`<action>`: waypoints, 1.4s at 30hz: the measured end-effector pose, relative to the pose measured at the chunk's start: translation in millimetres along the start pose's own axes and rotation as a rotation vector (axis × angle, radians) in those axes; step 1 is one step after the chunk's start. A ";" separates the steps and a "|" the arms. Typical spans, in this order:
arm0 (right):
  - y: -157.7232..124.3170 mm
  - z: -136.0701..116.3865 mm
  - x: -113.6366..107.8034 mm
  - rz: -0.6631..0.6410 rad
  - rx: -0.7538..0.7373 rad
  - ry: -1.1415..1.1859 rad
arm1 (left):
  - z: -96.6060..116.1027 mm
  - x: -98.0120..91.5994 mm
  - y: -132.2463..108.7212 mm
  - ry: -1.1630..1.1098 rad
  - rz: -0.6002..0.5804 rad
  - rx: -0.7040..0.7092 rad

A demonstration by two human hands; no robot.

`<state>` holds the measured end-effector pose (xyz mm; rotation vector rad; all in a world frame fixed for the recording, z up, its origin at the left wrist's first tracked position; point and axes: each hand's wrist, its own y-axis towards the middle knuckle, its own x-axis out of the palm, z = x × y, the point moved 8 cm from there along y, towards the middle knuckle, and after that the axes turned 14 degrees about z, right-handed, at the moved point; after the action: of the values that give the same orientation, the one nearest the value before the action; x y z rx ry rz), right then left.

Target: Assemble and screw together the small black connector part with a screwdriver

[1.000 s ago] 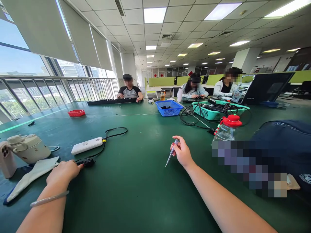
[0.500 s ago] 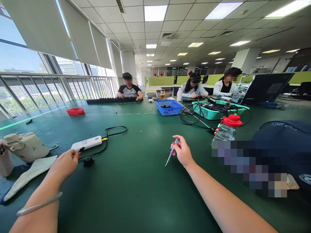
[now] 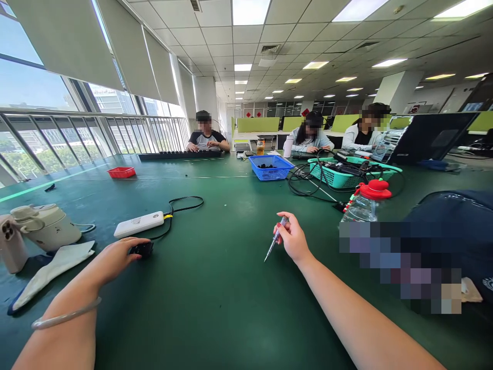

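Observation:
My right hand (image 3: 293, 237) is closed round the clear handle of a screwdriver (image 3: 272, 245), its tip slanting down to the left above the green table (image 3: 215, 308). Over at the left, my left hand (image 3: 122, 256) has its thumb and fingers about a small black object (image 3: 143, 250) on the table; its exact kind is hard to make out. Just beyond that hand lies a white oblong device (image 3: 139, 224), with a black cable (image 3: 188, 198) looping from its right end past a yellow tag.
A white jug-like container (image 3: 48, 226), a phone (image 3: 11, 244) and a white cloth (image 3: 54, 272) sit far left. Beyond are a red tray (image 3: 121, 172), a blue basket (image 3: 270, 168) and a cable-filled green basket (image 3: 339, 176). A red-capped bottle (image 3: 364, 205) and dark bag (image 3: 454, 216) stand right. Several people sit opposite.
My left hand has moved right, from beside the white device onto the small black object. A small black piece showed at its fingertips before. My right hand keeps the screwdriver nearly still.

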<state>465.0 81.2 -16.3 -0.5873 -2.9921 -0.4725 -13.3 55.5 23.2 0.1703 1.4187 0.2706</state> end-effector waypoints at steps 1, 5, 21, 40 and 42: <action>-0.1 -0.2 0.1 -0.002 -0.001 -0.001 | 1.9 0.9 -0.2 0.011 -0.021 0.005; -0.4 -0.8 0.5 -0.013 -0.016 -0.011 | 4.8 3.7 0.8 0.019 -0.038 0.019; -0.8 -2.4 0.0 -0.013 -0.015 -0.019 | 11.8 6.9 -0.3 0.070 -0.100 -0.007; -25.7 -50.4 8.9 0.009 -0.476 -0.334 | 248.2 14.1 -32.4 -0.187 0.013 0.461; -28.3 -51.8 12.0 -0.021 -0.527 -0.391 | 278.9 26.1 -31.4 -0.175 0.008 0.484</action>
<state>443.1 44.7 26.2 -0.7543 -3.2293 -1.3105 268.3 45.1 30.7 0.5822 1.2887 -0.0859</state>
